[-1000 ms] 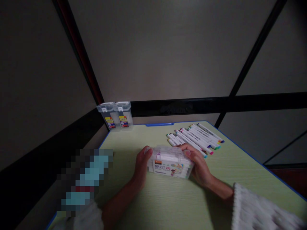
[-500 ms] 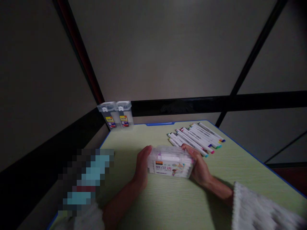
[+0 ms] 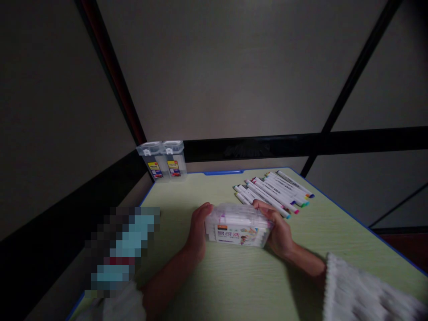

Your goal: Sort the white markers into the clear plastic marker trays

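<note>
The clear plastic case point(image 3: 230, 235) sits between the left hand point(image 3: 198, 232) and right hand point(image 3: 280, 232), fingers part-curled and clasping its two ends; whether its base touches the table point(image 3: 240, 285) is hard to tell.

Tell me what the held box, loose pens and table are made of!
The box looks like clear, shiny plastic: its contents show through. The pens seem smooth plastic, with even white barrels. The table may be coated wood; faint grain shows.
</note>
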A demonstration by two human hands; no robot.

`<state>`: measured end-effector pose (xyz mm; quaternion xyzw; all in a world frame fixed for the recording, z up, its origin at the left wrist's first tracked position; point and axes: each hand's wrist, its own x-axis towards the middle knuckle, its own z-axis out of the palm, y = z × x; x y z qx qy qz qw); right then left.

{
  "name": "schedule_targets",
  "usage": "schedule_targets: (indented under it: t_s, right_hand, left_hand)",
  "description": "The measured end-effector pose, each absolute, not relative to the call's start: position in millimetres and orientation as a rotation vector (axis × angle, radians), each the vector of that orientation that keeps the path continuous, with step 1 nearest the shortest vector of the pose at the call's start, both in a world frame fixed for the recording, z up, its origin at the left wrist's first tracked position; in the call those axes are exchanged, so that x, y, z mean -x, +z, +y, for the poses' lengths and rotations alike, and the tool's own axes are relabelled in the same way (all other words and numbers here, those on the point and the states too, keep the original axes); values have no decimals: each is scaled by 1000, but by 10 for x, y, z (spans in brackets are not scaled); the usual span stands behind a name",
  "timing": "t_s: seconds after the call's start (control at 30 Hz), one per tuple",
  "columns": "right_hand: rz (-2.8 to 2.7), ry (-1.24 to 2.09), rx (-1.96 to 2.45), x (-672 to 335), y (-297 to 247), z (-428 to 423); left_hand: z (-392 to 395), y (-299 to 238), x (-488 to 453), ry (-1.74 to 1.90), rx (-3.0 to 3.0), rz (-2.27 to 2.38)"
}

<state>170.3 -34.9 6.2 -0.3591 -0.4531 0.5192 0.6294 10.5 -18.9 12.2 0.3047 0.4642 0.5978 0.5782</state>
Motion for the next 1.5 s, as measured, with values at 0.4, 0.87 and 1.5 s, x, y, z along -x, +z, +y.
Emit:
schedule_targets:
  t_s: [0.4,0.87,1.5]
  right_hand:
    - [-1027,1201,770,-1674,135,-353]
    - [-1048,1158,739,-1672,133,-335]
    - [-1066,1141,761,-1666,140,-339]
  left_hand:
    - [-192,206,-112,1329,-761,1006]
    - [-181,221,-114,1336,-864,938]
    - [-164,206,-116,1380,-894,965]
